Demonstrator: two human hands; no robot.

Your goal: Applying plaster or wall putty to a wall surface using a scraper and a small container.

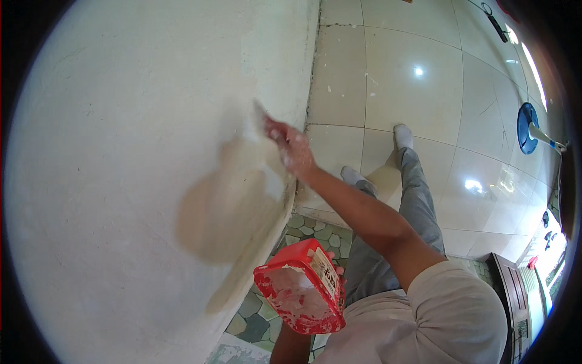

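Observation:
My right hand (296, 149), smeared with white, is stretched out to the pale wall (121, 151). It is closed on what looks like a putty knife (260, 111), whose thin blade is blurred and lies at or very near the wall's surface. My left hand (339, 267) holds up a red plastic tub (291, 258), fingers showing along its right side and the rest hidden behind it. The tub is tilted with its mouth towards me. White paste, probably wall putty (301, 296), coats its inside and rim.
Glossy cream floor tiles (412, 79) with white specks meet the wall's foot; below them lies a stone-patterned floor (257, 315). On the right stand a blue round object (527, 127) with a pale handle and a dark wooden piece (509, 282). My socked feet (403, 137) rest on the tiles.

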